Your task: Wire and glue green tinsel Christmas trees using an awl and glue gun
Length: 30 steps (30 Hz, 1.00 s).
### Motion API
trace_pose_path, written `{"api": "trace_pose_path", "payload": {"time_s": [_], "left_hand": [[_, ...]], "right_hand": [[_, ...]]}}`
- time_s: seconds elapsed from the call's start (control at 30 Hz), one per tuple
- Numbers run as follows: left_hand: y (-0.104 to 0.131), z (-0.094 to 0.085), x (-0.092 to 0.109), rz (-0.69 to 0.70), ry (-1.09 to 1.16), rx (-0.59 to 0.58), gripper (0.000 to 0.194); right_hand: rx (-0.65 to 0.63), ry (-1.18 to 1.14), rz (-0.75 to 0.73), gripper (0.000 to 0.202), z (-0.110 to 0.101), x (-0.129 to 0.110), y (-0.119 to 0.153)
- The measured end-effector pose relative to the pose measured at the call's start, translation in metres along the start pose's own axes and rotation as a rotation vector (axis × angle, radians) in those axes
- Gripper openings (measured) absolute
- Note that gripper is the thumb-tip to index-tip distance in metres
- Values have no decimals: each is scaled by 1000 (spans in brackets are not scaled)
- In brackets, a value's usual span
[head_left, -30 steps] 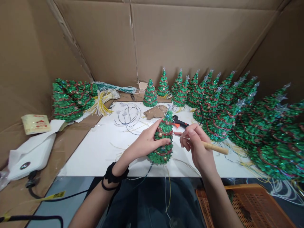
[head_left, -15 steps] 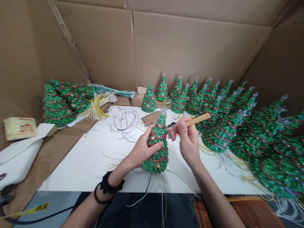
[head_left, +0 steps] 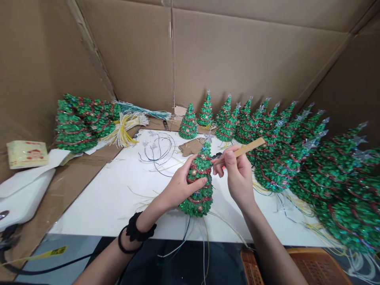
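Near the front of the white board stands a small green Christmas tree (head_left: 199,196) with red garlands, gold balls and a clear star on top. My left hand (head_left: 181,182) is wrapped around its left side, thumb across the front. In my right hand (head_left: 240,178) is a thin tool with a flat wooden handle (head_left: 251,147), pinched between thumb and fingers. Its narrow dark tip points left and meets the tree's upper right side; whether it goes in among the leaves I cannot tell. Yellow, white and dark wires (head_left: 206,245) hang from the base over the board's edge.
Several finished-looking trees with stars (head_left: 276,166) crowd the right side. One tree without a visible star (head_left: 188,122) stands behind. More trees (head_left: 73,128) and wire bundles (head_left: 126,128) lie at the left. Loose wires (head_left: 160,152) and a cardboard scrap (head_left: 191,146) rest on the white board (head_left: 109,202).
The whole view has shifted slightly, so most things sit a little further right. Both hands keep their hold on the tree and the tool.
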<state>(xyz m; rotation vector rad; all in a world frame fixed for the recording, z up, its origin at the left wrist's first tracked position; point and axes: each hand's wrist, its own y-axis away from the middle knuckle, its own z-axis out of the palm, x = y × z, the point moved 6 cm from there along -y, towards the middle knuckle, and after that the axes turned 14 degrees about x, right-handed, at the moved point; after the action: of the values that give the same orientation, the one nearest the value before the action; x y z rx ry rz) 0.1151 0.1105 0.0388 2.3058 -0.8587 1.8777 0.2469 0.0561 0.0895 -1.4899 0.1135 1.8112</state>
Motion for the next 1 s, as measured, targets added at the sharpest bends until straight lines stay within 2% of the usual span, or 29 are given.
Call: {"api": "trace_pose_path", "payload": {"time_s": [0.23,0.5,1.0], "left_hand": [[0,1,-2,-7,7,-3,71],[4,1,3,-3,-25,-15,66],[4,-1,4,11,-22,10,67]], "right_hand": [[-54,-4,115,40,7,0,-8],[-147,-16,351,48,15,21,-21],[-177,-5,353,50,13,26,-23]]}}
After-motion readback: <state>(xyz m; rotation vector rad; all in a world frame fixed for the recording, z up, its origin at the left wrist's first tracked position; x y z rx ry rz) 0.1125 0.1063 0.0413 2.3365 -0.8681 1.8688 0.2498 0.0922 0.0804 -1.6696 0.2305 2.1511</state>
